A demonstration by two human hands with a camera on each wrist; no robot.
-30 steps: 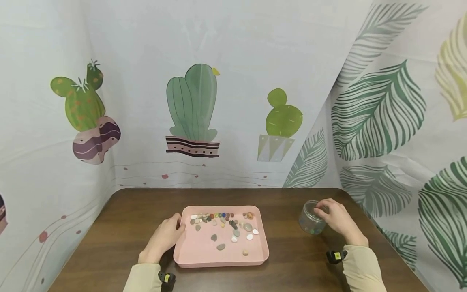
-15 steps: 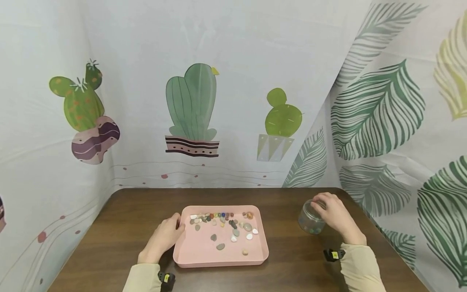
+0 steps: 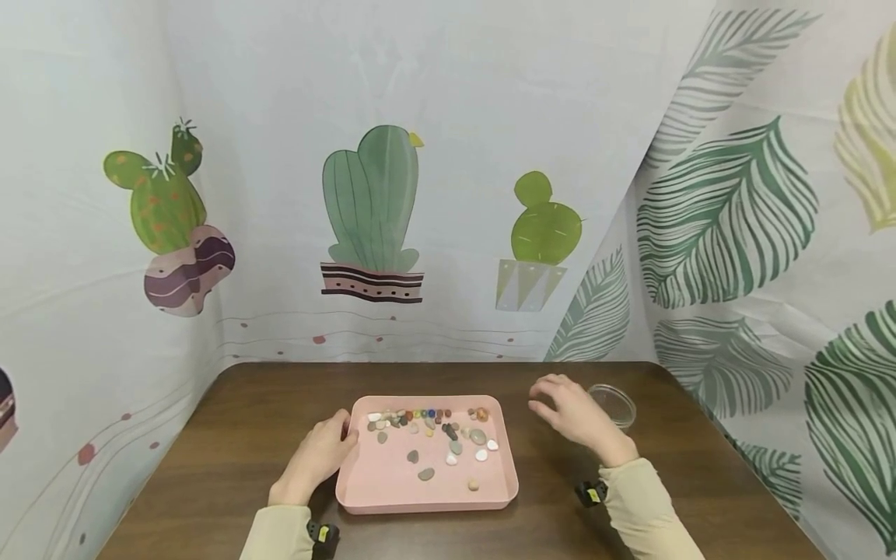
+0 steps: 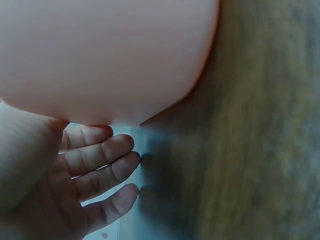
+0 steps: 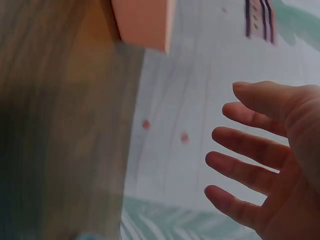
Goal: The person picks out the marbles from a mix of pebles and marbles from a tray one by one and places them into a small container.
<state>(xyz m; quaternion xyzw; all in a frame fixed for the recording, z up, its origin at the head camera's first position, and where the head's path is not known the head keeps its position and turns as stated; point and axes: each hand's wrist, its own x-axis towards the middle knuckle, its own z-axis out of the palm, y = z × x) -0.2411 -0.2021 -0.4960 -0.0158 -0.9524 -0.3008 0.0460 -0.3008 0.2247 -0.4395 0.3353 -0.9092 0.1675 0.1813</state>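
A pink rectangular tray (image 3: 392, 490) lies on the table, holding pebbles and small coloured beads along its far side and scattered pebbles such as a grey one (image 3: 426, 474). At its left side, my left hand (image 3: 316, 455) holds the rim, thumb over the edge. In the left wrist view the other fingers (image 4: 112, 151) curve loosely beside the tray's outer wall. My right hand (image 3: 577, 416) hovers between tray and jar, fingers spread and slightly bent, nothing between them in the right wrist view. Behind it stands a clear round jar (image 3: 616, 400), its lower part hidden by hand and wrist.
The brown wooden table (image 3: 280, 389) reaches back to a white cloth backdrop (image 3: 462, 311) printed with cacti and leaves. Another leaf-printed cloth (image 3: 742, 404) runs along the right side.
My right hand has left the jar's mouth and moved left toward the tray, uncovering the jar's rim. The left hand and tray stay in place.
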